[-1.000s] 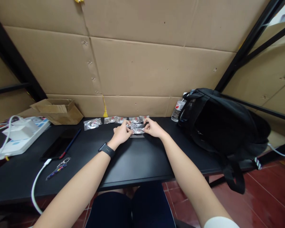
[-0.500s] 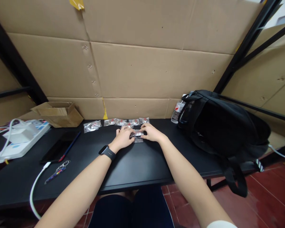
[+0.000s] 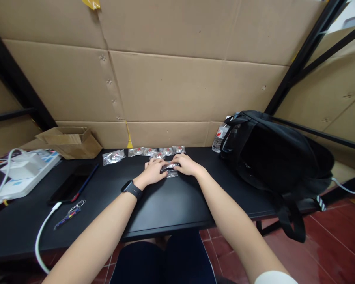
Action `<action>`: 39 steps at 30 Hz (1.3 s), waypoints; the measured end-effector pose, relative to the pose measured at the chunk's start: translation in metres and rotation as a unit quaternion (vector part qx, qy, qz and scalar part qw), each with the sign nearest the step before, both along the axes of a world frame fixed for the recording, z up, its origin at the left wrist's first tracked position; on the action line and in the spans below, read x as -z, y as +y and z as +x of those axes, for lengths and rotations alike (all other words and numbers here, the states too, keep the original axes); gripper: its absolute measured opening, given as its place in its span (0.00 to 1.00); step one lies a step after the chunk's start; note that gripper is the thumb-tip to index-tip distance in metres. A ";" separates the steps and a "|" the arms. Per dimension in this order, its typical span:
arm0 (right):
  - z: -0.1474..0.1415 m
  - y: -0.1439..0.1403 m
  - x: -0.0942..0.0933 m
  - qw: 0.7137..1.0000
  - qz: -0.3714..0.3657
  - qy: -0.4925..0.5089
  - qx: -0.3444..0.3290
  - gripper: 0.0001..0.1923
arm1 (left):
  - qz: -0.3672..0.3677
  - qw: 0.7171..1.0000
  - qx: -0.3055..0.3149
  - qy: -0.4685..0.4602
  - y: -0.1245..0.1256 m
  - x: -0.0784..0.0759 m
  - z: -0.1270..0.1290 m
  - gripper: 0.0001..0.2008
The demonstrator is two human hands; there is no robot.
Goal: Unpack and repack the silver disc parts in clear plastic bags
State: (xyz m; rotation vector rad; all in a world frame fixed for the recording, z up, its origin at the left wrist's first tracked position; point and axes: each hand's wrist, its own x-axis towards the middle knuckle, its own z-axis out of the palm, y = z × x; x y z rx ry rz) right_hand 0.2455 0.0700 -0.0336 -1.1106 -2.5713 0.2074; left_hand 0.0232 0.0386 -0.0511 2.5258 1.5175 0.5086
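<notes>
My left hand and my right hand meet over a small clear plastic packet on the black desk. Both grip the packet, one at each end, and my fingers hide most of it. A black watch is on my left wrist. Behind my hands a row of several similar clear packets with silver and red contents lies along the desk's back edge, the largest one at the left.
A black backpack fills the desk's right side, a water bottle behind it. At left are an open cardboard box, a white power strip, a dark phone, a keychain and a white cable. Cardboard walls the back.
Both hands drew the packet toward me from the row and closed in over it. The view shifted slightly.
</notes>
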 end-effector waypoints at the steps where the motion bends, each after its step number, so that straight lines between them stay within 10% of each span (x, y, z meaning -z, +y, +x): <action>1: 0.000 0.000 -0.001 1.000 -0.002 0.009 0.000 0.14 | -0.001 1.000 0.003 -0.002 0.000 -0.001 0.000 0.22; 9: 0.008 0.007 0.001 0.981 -0.038 0.140 0.125 0.09 | -0.039 0.998 0.001 -0.047 -0.006 -0.006 0.003 0.39; 16: -0.006 0.019 0.015 0.954 -0.018 0.154 0.256 0.09 | 0.004 0.999 0.030 -0.012 -0.011 -0.015 0.000 0.18; 27: 0.006 0.019 0.014 0.969 0.015 0.067 0.239 0.17 | -0.015 0.994 0.111 0.006 -0.011 -0.019 -0.010 0.15; 34: 0.021 0.013 -0.004 0.958 -0.004 0.001 0.288 0.15 | 0.058 0.998 0.031 0.002 -0.008 -0.023 -0.011 0.13; 39: 0.050 0.006 -0.011 0.969 -0.105 -0.020 0.223 0.36 | 0.032 0.998 -0.012 0.045 0.009 -0.043 -0.051 0.12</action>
